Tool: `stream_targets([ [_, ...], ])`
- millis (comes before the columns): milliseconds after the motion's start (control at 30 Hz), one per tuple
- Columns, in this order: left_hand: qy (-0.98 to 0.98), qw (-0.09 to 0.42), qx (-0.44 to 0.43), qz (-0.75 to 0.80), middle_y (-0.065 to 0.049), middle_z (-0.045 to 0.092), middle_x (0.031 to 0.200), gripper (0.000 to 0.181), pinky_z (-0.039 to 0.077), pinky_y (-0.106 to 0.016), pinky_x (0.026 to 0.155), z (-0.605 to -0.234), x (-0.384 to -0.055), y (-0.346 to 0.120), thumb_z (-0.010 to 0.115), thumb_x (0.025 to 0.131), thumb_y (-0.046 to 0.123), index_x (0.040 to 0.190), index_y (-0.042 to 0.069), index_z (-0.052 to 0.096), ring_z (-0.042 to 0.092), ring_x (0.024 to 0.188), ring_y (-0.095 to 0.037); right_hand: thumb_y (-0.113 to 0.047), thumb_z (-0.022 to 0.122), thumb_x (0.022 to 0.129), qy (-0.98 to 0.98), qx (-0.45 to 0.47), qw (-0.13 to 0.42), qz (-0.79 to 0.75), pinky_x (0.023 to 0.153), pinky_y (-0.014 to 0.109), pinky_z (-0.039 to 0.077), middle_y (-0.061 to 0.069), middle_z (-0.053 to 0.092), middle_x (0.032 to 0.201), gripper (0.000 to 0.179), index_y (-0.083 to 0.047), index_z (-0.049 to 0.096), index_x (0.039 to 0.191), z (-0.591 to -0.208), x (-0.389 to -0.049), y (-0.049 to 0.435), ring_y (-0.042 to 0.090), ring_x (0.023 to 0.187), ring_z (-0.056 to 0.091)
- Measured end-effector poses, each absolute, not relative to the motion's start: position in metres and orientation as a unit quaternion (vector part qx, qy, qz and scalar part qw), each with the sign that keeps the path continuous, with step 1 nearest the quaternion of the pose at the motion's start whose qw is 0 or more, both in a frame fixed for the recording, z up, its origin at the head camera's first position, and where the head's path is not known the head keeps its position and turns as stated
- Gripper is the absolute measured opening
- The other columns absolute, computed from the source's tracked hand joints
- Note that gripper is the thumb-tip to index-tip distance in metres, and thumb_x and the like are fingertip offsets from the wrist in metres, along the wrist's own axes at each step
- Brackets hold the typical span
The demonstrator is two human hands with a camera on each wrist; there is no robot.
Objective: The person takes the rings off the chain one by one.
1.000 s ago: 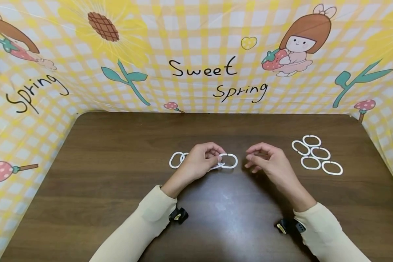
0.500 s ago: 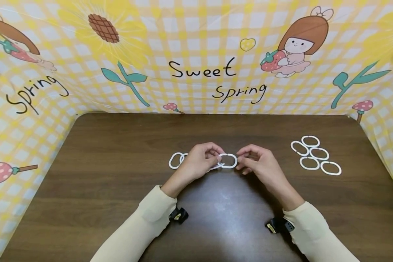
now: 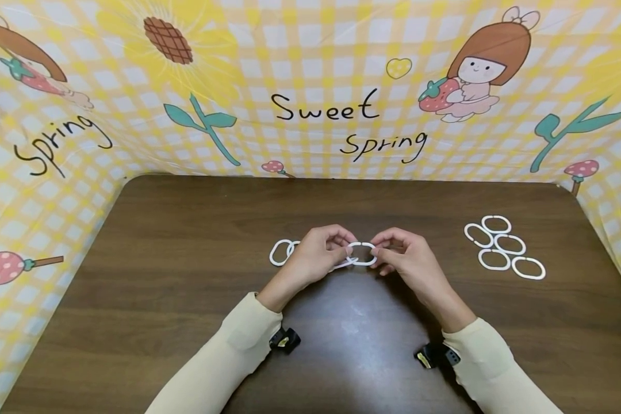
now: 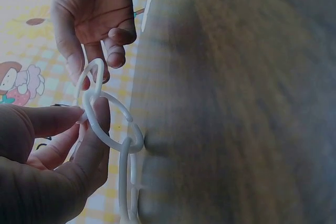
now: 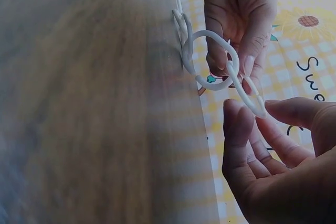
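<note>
A chain of white oval plastic links runs through my hands. My left hand (image 3: 318, 250) pinches it beside the join of its two rightmost links, thumb and fingers close together in the left wrist view. The end link (image 3: 364, 264) points right, a small split in its upper side. Thumb and fingertips of my right hand (image 3: 414, 256) pinch that link's outer end. Beyond my left hand, the chain's other end link (image 3: 272, 253) lies on the table; my hand hides the middle part. In the right wrist view the second link (image 5: 210, 32) passes through the end link.
Several loose white links (image 3: 494, 268) lie grouped on the dark wooden table (image 3: 134, 322) to the right. A yellow checked cloth (image 3: 310, 46) with printed figures stands as a wall behind and at both sides.
My right hand has moved left from beside the chain and now pinches the end link's right end. My left hand keeps its hold in nearly the same place.
</note>
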State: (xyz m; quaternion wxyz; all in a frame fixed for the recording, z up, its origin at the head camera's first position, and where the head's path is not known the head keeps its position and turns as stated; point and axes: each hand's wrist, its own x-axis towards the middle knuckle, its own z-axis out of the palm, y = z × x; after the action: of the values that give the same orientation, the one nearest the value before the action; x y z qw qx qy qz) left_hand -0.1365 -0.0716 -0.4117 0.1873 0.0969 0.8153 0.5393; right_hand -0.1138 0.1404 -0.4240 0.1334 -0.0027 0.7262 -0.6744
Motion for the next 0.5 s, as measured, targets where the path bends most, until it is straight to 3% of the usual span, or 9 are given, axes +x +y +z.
stream_targets([
  [500, 0.827, 0.176, 0.104, 0.524, -0.004, 0.075, 0.099, 0.012, 0.049, -0.024, 0.07, -0.4092, -0.1346, -0.0775, 0.071, 0.099, 0.012, 0.11, 0.01, 0.074, 0.067, 0.081, -0.009, 0.005, 0.065, 0.095, 0.736, -0.009, 0.124, -0.666, 0.059, 0.029, 0.058, 0.006, 0.07, 0.083, 0.02, 0.015, 0.063, 0.112, -0.423, -0.1141, 0.1378, 0.015, 0.065, 0.07],
])
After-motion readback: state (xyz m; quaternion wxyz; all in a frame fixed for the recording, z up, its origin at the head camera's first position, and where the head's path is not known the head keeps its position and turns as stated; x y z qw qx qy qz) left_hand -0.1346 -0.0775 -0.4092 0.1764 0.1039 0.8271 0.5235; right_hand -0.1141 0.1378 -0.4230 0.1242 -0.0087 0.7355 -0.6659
